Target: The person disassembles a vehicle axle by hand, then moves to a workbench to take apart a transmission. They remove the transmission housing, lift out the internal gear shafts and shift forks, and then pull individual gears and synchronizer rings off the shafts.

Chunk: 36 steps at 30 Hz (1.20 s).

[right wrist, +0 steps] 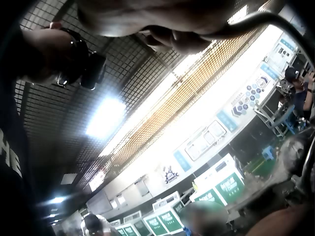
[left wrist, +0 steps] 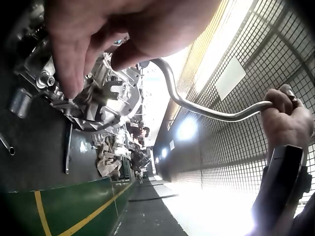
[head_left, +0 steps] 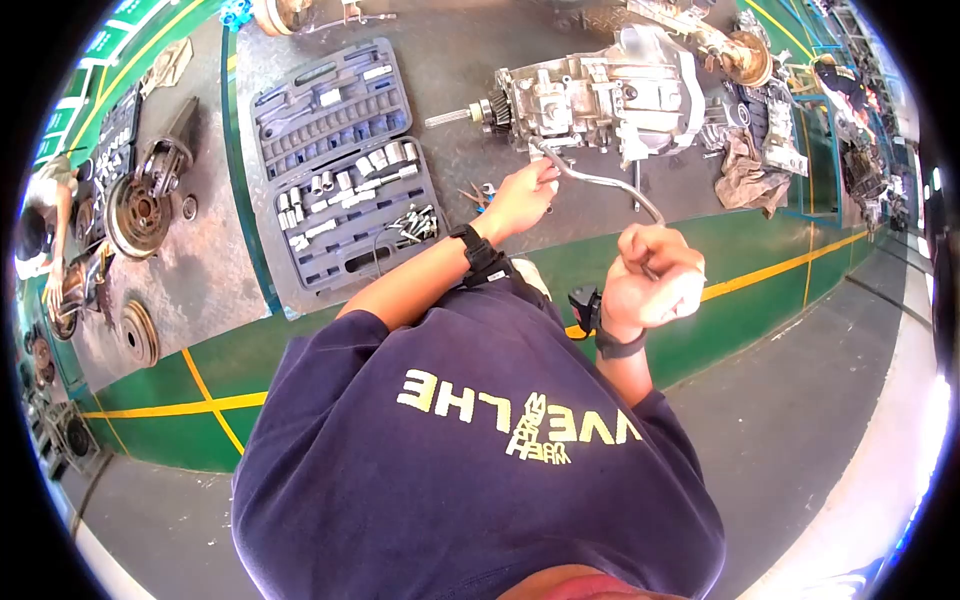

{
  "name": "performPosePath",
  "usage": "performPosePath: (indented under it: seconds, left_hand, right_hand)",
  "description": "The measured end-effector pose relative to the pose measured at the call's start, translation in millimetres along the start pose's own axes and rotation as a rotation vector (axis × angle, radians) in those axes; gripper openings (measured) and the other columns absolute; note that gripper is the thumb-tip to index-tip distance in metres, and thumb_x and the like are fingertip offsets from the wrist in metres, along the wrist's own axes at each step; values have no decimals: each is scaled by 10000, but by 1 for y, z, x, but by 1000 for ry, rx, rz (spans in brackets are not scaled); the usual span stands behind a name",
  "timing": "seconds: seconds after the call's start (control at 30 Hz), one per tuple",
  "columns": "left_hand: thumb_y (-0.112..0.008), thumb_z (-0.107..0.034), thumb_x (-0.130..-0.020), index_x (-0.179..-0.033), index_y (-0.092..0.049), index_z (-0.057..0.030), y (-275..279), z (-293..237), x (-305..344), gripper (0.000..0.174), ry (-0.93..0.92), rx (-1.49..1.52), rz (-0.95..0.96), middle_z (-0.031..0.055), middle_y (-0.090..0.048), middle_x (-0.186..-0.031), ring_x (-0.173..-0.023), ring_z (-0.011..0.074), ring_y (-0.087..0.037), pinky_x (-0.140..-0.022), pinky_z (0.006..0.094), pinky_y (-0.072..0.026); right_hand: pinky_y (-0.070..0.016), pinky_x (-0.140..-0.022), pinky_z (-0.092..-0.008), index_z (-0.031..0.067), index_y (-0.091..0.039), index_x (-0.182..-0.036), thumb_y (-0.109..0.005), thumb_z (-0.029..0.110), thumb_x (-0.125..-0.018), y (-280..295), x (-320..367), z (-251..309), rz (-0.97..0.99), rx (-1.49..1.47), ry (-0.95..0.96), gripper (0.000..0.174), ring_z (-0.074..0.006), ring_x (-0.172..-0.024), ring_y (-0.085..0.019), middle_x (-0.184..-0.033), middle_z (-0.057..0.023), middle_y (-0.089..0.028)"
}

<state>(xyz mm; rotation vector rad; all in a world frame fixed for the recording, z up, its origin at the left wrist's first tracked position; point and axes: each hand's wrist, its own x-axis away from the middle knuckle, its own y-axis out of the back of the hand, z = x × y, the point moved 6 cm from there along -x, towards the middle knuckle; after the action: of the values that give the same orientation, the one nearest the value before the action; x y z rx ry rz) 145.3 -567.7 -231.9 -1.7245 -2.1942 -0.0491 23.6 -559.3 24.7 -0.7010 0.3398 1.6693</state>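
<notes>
A bent, crank-shaped speed brace (head_left: pixel 610 182) runs from the side of a metal gearbox (head_left: pixel 600 100) toward the person's body. The right hand (head_left: pixel 652 278) grips its near end, fingers curled round it, as the left wrist view also shows. At the far end, the left hand (head_left: pixel 522 200) pinches the brace between thumb and fingers, close to the gearbox casing. In the left wrist view, the left hand (left wrist: pixel 118 29) hides the brace's working end. A splined shaft (head_left: pixel 455 116) sticks out of the gearbox on the left.
An open socket set case (head_left: pixel 350 240) lies left of the gearbox, with pliers (head_left: pixel 476 196) beside it. A brown cloth (head_left: pixel 750 175) and metal parts lie to the right. Brake drums (head_left: pixel 137 215) stand on the left bench, where another person works.
</notes>
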Motion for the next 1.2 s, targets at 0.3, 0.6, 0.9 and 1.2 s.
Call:
performPosePath:
  seconds: [0.3,0.6,0.9,1.2]
  left_hand:
    - [-576,-117,-968,-1498,-386,20,15,-26,11,579,-30,-117,-46,169,-601,-1398,-983,189,-677,-846,324,-550]
    - [-635,-133,-907,-1444,-437,21,-6,-60,45,593,-286,-384,58,231,-591,-1358,-1133,343,-647,-982,400,-505]
    - [-734,-291,-816,-1238,-562,2,-24,-134,79,541,-549,-805,37,195,-619,-1191,-1153,373,-583,-985,454,-481]
    - [-673,-240,-886,-1129,-664,-142,-125,-136,-7,262,-1041,-351,914,75,-712,-1026,-834,312,-677,-705,406,-525]
  right_hand:
    - [-333,-449,-266,13,-386,-732,-463,124,-1044,-14,-14,-8,-149,-64,-111,340,-151,-532,-411,-660,-134,-483]
    - [-353,-464,-281,15,-394,-755,-474,145,-1055,-19,-15,-9,-290,39,-180,336,-152,-505,-405,-659,-119,-490]
    - [-365,-491,-276,13,-400,-750,-454,154,-1061,-33,-6,-10,-124,48,-44,346,-150,-531,-434,-639,-111,-496]
    - [-237,-484,-268,51,-362,-727,-424,75,-1010,-24,-4,-14,-27,-49,-105,290,-104,-517,-288,-608,-41,-362]
